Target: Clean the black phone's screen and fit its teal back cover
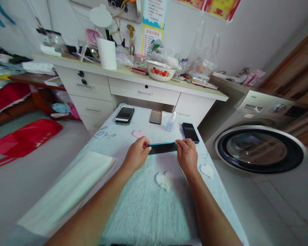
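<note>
Between my two hands a dark phone with a blue edge (163, 148) is held sideways above the cloth-covered table (149, 205). My left hand (138, 153) pinches its left end, and my right hand (187, 155) pinches its right end. Just beyond my right hand lies another dark phone (190, 132). A clear spray bottle (170, 122) stands behind the held phone. Farther back is a brownish phone case or phone (155, 117); which one I cannot tell. Stacked phones (124, 115) lie at the table's back left.
A folded white cloth or paper (72, 188) lies along the table's left side. Behind the table, a white desk (143, 91) bears a flowered bowl (160, 71), a paper roll (107, 54) and plastic bags. A washing machine (261, 116) stands at the right. A red bag (28, 136) is on the floor.
</note>
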